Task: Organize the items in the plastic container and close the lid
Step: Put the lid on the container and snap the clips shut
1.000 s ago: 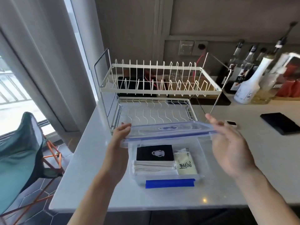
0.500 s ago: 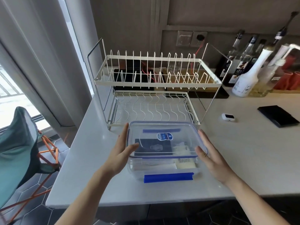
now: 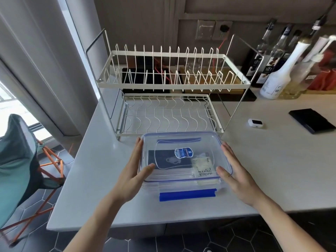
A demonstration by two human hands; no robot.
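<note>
Head view: the plastic container [image 3: 183,180] sits on the pale surface [image 3: 263,179] near its front edge, directly before the empty dish rack [image 3: 169,99]; its long axis runs left to right across the person's body, so its two short ends face the two hands. The clear lid [image 3: 185,157] lies flat on top of it, blue seal line showing all round the rim; through it a dark packet [image 3: 169,160] and a pale sachet [image 3: 203,167] can be seen lying flat inside, side by side. The left hand [image 3: 134,171] is at the left short end, fingers spread and straight along the lid's edge, thumb resting on the lid's top near the front corner; the right hand [image 3: 234,171] mirrors it at the right end, also flat and spread, thumb on the lid. Neither grip is pinching anything; both lie against the lid rather than clasp it. The blue front latch [image 3: 188,194] hangs on the long side nearest the person, between the two wrists and roughly equally near to each; it looks folded outward, not snapped, though that is hard to be sure of. A second blue strip [image 3: 179,140] shows at the far long side. My judgement: the lid is seated but not yet locked, and the latches lie on the long sides, away from where the palms now are.
</note>
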